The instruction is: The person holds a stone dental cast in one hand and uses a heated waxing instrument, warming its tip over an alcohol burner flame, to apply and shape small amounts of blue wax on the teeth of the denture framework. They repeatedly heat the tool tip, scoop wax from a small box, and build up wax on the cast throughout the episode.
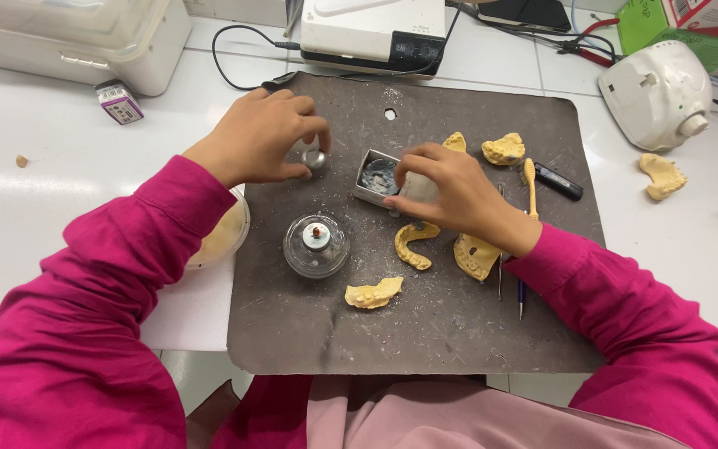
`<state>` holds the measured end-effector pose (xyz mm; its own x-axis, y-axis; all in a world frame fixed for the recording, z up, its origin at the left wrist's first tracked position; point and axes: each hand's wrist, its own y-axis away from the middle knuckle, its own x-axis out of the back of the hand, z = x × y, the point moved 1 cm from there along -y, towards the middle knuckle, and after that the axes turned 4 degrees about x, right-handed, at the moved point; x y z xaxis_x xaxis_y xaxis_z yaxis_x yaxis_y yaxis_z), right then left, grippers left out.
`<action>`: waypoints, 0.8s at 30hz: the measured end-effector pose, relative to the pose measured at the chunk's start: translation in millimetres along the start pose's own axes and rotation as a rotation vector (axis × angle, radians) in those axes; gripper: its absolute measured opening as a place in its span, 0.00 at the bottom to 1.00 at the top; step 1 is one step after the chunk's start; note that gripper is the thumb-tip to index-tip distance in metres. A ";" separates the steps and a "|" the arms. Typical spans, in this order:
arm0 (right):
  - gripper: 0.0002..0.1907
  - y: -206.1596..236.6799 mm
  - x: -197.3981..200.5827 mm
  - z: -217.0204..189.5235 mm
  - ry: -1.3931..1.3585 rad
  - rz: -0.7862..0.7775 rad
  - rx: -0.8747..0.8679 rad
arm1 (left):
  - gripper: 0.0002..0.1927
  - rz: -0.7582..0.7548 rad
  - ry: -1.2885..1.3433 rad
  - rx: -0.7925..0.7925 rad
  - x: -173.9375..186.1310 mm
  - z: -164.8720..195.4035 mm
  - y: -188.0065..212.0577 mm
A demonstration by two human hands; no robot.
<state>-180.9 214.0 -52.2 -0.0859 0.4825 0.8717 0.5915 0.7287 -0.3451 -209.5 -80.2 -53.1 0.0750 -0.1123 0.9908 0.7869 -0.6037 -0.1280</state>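
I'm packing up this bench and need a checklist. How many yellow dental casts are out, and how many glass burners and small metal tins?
Yellow dental casts: 6 visible
Glass burner: 1
Small metal tin: 1
Total: 8

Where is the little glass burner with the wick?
The glass burner sits on the left part of the dark mat, just below the left hand and left of the yellow casts.
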 end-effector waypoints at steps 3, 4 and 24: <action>0.16 7.7 17.6 2.9 0.043 0.008 -0.016 | 0.20 -0.005 0.036 0.069 -11.0 5.5 -10.0; 0.16 11.3 23.8 3.2 0.041 0.014 -0.027 | 0.21 -0.008 0.014 0.065 -13.9 8.6 -12.2; 0.16 55.0 71.4 0.4 -0.030 0.040 0.052 | 0.48 -0.290 0.306 -0.023 16.8 49.8 54.3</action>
<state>-154.8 288.8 -9.1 -0.0879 0.5253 0.8464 0.5524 0.7328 -0.3974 -135.0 -75.5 -41.2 -0.3353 -0.1623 0.9280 0.7345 -0.6620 0.1497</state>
